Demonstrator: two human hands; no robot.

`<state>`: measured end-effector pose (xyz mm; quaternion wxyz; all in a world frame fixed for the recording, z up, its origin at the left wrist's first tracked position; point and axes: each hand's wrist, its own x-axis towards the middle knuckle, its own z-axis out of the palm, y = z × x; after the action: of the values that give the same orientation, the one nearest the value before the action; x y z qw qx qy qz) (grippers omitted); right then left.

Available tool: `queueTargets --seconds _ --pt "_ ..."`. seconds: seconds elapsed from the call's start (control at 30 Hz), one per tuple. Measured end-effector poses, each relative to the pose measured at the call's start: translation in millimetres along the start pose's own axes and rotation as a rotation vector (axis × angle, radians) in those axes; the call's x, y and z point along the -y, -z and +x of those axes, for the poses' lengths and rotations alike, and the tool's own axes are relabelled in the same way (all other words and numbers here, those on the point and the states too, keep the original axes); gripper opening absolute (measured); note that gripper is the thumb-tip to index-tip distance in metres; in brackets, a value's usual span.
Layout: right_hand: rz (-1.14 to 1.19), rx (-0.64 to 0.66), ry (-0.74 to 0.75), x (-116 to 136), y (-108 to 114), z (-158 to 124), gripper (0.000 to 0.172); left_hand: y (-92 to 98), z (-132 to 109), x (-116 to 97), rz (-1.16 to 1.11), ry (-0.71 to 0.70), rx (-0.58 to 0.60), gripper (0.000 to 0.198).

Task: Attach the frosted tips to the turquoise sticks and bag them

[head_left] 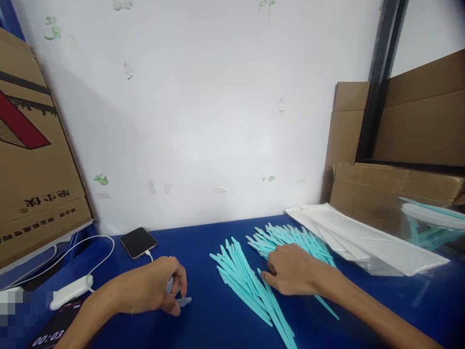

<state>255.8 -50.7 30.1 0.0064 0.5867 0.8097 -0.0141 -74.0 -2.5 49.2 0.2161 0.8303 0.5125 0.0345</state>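
Observation:
My left hand (165, 286) is closed around small translucent plastic pieces (184, 301), one of which pokes out past the fingertips. What exactly they are is partly hidden by the fingers. Slim teal plastic sticks (241, 281) with narrowed ends lie fanned out between my hands. A second, denser pile of teal sticks (290, 236) spreads behind and under my right hand (290, 269). That hand is palm down with its fingers curled in a pinch at the sticks, the thumb beside the nearer bunch. One stick (327, 308) sticks out from beneath the wrist.
White plastic bags (356, 237) lie flat at the right on the blue table (203, 237). Beyond them a clear tub (432, 228) holds teal pieces. A phone (138, 242) with a cable, a white plug piece (71, 292) and another phone (54, 327) sit left. Cardboard boxes (395, 186) flank both sides.

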Motion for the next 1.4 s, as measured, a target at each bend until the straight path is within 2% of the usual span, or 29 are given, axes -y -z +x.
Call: queueTargets --seconds 0.13,0.4,0.5,0.6,0.73,0.8,0.9,1.07,1.23,1.4 --pt "-0.029 -0.041 0.035 3 -1 0 0.046 -7.9 4 -2 -0.077 -0.075 0.008 0.016" --pt "-0.055 -0.079 0.024 6 -2 1 0.033 -13.5 6 -31 -0.006 -0.147 -0.093 0.006" --pt "-0.067 -0.076 0.019 6 -3 0 0.028 -17.7 12 -32 -0.01 -0.174 -0.148 0.01" --pt "-0.079 -0.084 0.028 5 -3 0 0.023 -24.1 23 -28 0.021 -0.231 -0.263 0.02" --pt "-0.031 -0.174 0.017 0 -3 4 0.016 -36.2 37 -23 0.079 -0.339 -0.357 0.027" --pt "0.013 -0.234 0.024 -2 -3 7 0.018 -42.1 41 -22 0.079 -0.371 -0.389 0.027" --pt "0.053 -0.3 0.123 -1 -2 10 0.025 -48.8 43 -24 0.03 -0.37 -0.45 0.027" --pt "0.08 -0.342 0.317 10 -3 10 0.039 -56.3 43 -33 -0.221 -0.318 -0.542 0.032" --pt "0.033 -0.394 0.326 14 -9 9 0.034 -62.2 42 -41 -0.421 -0.23 -0.494 0.039" --pt "0.044 -0.407 0.333 16 -13 11 0.033 -65.9 39 -47 -0.492 -0.229 -0.428 0.041"
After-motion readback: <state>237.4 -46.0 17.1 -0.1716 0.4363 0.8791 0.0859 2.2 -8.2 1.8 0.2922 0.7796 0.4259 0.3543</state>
